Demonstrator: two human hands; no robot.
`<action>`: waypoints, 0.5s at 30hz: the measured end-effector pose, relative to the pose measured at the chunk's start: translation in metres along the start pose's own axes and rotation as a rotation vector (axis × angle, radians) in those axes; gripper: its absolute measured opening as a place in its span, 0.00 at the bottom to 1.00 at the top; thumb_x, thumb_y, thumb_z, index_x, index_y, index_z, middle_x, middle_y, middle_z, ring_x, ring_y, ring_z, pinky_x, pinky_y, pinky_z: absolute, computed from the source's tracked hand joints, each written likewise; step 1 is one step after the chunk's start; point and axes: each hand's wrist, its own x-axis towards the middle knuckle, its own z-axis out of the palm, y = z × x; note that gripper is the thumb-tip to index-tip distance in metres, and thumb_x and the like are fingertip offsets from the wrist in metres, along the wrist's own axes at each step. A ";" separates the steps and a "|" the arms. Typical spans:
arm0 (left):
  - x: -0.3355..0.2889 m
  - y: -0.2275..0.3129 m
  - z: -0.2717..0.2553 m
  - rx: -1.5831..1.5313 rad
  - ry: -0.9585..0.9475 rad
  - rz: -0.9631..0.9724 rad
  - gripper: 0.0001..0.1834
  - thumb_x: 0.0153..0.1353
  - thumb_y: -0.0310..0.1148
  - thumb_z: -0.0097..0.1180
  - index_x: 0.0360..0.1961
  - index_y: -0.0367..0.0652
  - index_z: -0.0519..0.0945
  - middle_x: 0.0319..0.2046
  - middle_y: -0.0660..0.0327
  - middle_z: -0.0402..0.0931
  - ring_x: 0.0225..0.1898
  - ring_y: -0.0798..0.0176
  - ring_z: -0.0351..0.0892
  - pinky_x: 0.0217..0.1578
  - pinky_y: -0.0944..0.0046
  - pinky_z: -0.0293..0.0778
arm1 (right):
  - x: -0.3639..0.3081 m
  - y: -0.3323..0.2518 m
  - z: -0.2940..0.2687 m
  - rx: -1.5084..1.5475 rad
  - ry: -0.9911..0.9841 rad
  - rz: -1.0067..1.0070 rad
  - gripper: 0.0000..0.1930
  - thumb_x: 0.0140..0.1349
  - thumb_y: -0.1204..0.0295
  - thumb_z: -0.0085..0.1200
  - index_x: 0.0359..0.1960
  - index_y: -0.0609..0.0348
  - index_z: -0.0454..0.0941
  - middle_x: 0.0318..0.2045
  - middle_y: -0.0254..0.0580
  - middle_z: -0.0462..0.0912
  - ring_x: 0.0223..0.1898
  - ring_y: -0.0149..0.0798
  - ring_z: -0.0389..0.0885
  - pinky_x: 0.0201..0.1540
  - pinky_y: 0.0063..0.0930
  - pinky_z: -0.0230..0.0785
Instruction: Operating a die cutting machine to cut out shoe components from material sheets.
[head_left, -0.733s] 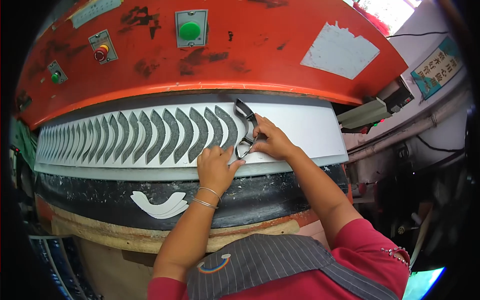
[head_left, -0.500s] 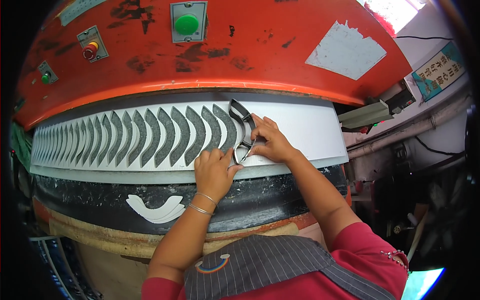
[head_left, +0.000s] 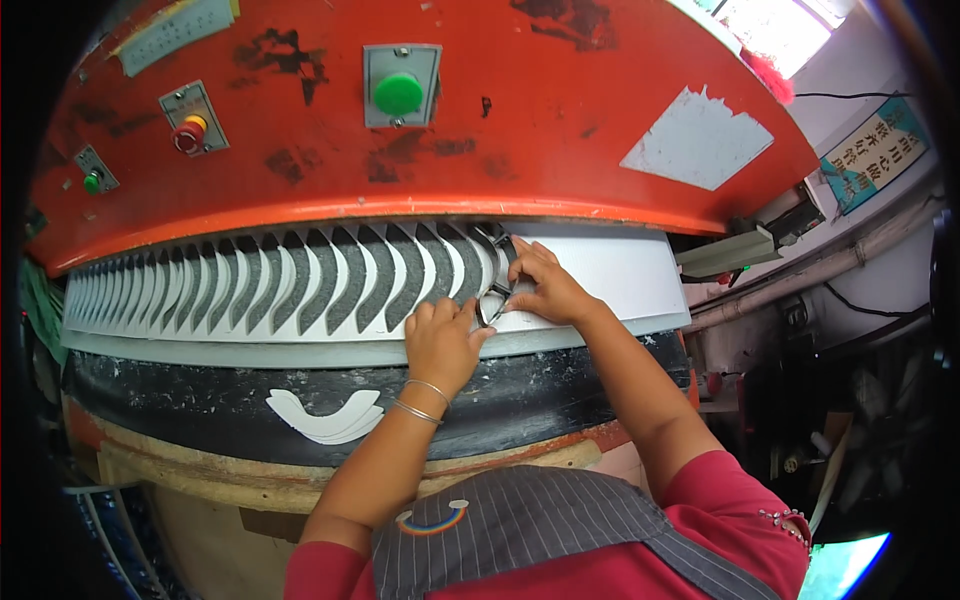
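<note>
A curved metal cutting die [head_left: 497,268], thin-walled with cross braces, stands on a white sheet [head_left: 610,275]. My right hand [head_left: 548,288] grips its right side, thumb near the lower end and fingers higher up. My left hand [head_left: 440,338] pinches the die's near end between thumb and forefinger, its other fingers curled over the sheet. Left of the die runs a long row of crescent-shaped cutouts [head_left: 405,280] with dark grey showing through. Part of the die's far end lies close under the red machine front.
The red machine front [head_left: 540,150] overhangs the sheet's far edge. It carries a green button [head_left: 398,94], a red knob [head_left: 188,134] and a smaller green button [head_left: 93,181]. Several white crescent pieces [head_left: 325,418] lie stacked on the black near ledge [head_left: 200,400].
The red machine front sits lower in view and covers more of the sheet's far edge. The cutouts, die and both hands appear slightly farther right; both hands keep their hold.
</note>
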 end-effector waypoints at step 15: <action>-0.008 -0.216 -0.331 0.218 1.362 -0.398 0.41 0.59 0.39 0.56 0.66 0.30 0.51 0.67 0.40 0.49 0.69 0.46 0.46 0.67 0.56 0.46 | 0.067 -0.240 -0.077 0.039 0.512 -0.236 0.21 0.51 0.58 0.65 0.39 0.57 0.71 0.27 0.40 0.81 0.27 0.42 0.81 0.26 0.34 0.72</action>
